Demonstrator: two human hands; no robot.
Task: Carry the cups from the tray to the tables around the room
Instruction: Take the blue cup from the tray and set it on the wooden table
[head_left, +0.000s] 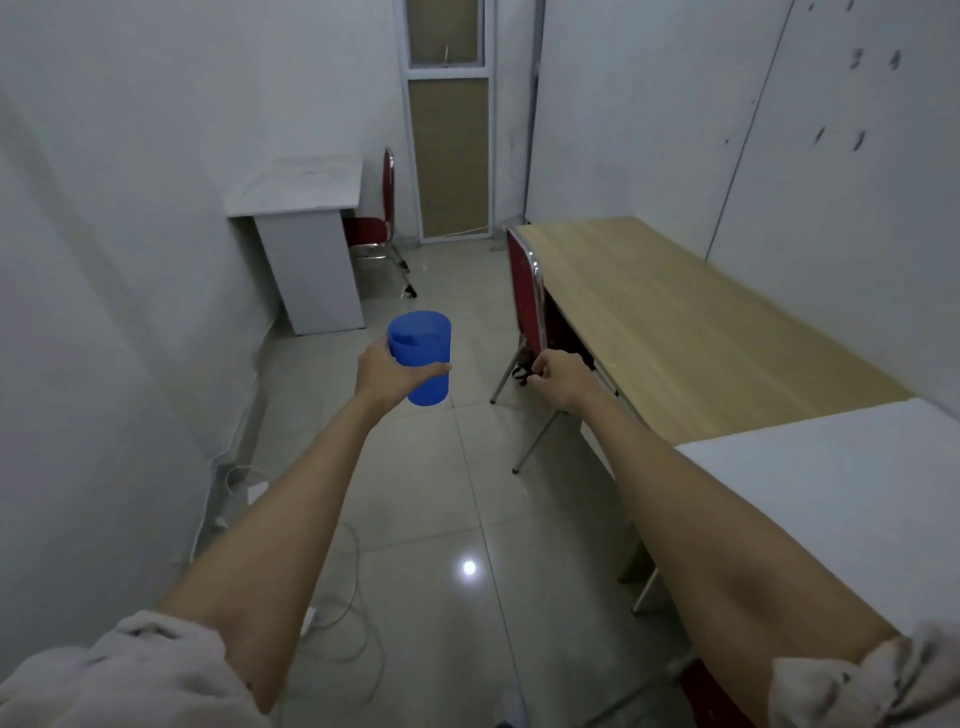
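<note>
A blue plastic cup (423, 345) is held upright in front of me, above the tiled floor. My left hand (387, 376) is wrapped around its lower half. My right hand (558, 373) hangs beside it with the fingers curled in and nothing in it, close to the back of a red chair (524, 291). A long wooden table (691, 332) stretches along the right wall. A small white desk (301, 187) stands against the left wall farther ahead. No tray is in view.
A white tabletop (841, 499) adjoins the wooden table at near right. A second red chair (376, 223) stands by the white desk, before a closed door (449, 156). White cables (343, 618) trail on the floor along the left wall.
</note>
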